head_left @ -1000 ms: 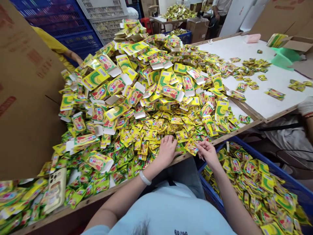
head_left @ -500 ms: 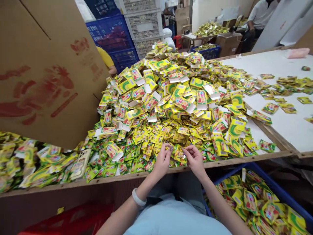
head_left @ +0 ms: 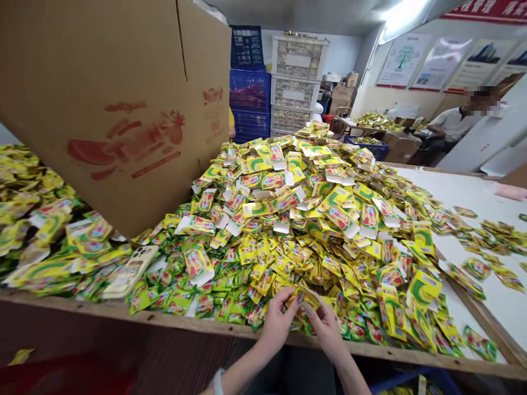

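Observation:
At the table's front edge, my left hand (head_left: 279, 319) and my right hand (head_left: 324, 325) meet with fingers pinched round a small yellow sachet (head_left: 307, 293). My fingers partly cover it. Just beyond lie loose yellow sachets (head_left: 284, 263), with green sachets (head_left: 175, 302) spread to the left. Behind them rises a large heap of yellow and green printed cartons (head_left: 284, 197), several with white flaps standing out.
A big cardboard box (head_left: 135, 120) leans over the heap at left. A phone (head_left: 130, 272) lies on the packets. A wooden rim (head_left: 193, 323) edges the table. Crates (head_left: 294, 82) are stacked behind. Another person (head_left: 448, 126) sits at back right. A blue bin (head_left: 436, 378) stands below.
My hands have come closer together on the yellow sachet. The head view has tilted up and swung left, showing more wall and the whole box.

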Tool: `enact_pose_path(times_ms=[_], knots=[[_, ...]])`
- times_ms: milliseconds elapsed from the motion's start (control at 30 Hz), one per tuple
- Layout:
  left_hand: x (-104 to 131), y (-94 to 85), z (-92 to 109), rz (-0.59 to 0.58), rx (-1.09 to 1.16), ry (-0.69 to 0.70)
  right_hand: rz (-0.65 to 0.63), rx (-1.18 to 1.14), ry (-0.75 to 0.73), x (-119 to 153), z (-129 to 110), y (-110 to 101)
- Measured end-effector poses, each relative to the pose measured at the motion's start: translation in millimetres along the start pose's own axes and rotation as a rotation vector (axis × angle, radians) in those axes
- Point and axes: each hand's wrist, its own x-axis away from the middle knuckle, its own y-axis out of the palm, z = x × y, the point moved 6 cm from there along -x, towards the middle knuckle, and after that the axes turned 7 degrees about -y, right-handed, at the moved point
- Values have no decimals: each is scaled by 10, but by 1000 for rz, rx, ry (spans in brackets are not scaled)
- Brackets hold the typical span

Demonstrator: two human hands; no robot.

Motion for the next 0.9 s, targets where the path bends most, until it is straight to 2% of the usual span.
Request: enact_pose_path(times_ms=[33,100,200,267,300,333,400,500,567,633,700,767,833,900], knots=[[-34,-20,39,11,-13,20,-27,-21,38,-34,0,40],[-111,-16,106,-1,-39,44,10,-36,100,-78,13,45],[-227,26,192,-168,-83,59,182,35,121,-36,55,-121],[-330,-85,311,-263,-161,118,302,74,160,65,123,-294],[-408,-213,401,-266,-226,167,353,83,192,119,165,-381],[-510,-385,515,-234,-305,228,396,85,227,163,204,-459],[-766,-803,793,-96,-485,374,430,69,290,189,261,-539],[-1235,-1329,1214,137,-721,589,369,33,329,74,271,-410],[-1597,-1482,1395,248,-826,650,302,15,329,-34,248,-202],[-1954,-1480,1479,296,-854,634,261,-30,300,-115,206,1],[-2201,-1432,1531,340,-727,632,280,-105,255,-151,147,105],[-2290,-1436,1584,391,-448,667,344,-164,235,-142,75,79],[-2253,-1503,1633,442,-190,688,390,-200,242,-117,-12,-28],[-2121,-1590,1670,480,12,665,394,-229,242,-99,-113,-153]])
